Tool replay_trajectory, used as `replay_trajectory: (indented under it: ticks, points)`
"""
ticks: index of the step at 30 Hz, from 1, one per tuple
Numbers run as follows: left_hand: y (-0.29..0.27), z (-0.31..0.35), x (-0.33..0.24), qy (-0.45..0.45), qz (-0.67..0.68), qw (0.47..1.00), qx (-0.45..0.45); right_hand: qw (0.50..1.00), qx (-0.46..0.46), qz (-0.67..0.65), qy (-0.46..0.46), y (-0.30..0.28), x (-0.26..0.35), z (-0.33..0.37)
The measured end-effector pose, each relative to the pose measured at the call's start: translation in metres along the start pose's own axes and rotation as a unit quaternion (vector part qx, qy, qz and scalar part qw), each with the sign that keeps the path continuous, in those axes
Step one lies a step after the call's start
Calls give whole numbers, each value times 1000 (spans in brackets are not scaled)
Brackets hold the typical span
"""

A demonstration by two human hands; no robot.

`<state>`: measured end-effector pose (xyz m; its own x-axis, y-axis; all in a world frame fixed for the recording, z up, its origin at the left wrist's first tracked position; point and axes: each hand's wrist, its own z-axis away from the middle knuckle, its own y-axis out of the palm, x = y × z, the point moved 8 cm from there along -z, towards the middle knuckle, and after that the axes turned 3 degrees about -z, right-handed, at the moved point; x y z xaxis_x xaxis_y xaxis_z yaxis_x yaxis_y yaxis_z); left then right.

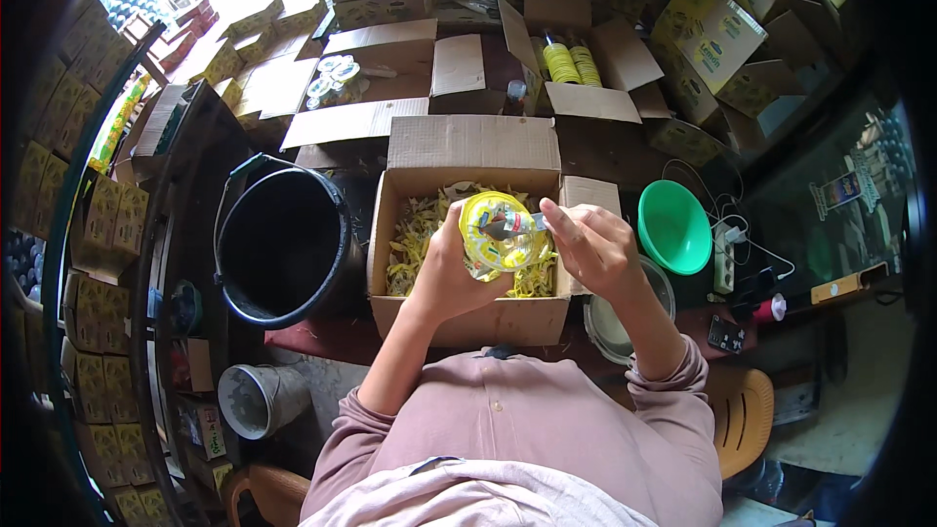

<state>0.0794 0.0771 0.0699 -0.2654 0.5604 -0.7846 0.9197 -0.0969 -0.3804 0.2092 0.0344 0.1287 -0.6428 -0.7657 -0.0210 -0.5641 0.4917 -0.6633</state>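
Note:
My left hand [442, 268] is closed round a clear, round plastic tub [480, 256] with a yellow printed top, tilted toward me. In my right hand [597, 246] is a small knife [506, 228], its grey blade lying across the middle of the tub's top. Whether the blade cuts into the top cannot be made out. Both hands are above an open cardboard box [468, 324] full of thin yellow and pale scraps [415, 252].
A black bucket [283, 317] stands left of the box, a grey bucket [244, 400] lower down. To the right are a green bowl [673, 224], a clear bowl [600, 332] and a power strip [723, 263]. Behind, open cartons hold clear tubs [337, 73] and stacked yellow rings [561, 63].

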Motion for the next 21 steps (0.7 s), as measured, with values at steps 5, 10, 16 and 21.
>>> replay_trajectory:
  ticks: [5, 10, 16, 21]
  points:
    - [4, 2, 4, -34, 2, 999, 3, 1000, -14, -4, -15, 5, 5, -1]
    - [14, 6, 10, -25, -9, 999, 44, 998, -12, -37, -46, 3, 7, 1]
    - [24, 3, 14, -60, 72, 988, 123, 999, -7, -36, -40, 10, 1, 9]
    - [38, 9, 26, -87, 237, 951, 177, 999, -19, -25, -21, 12, -1, 17]
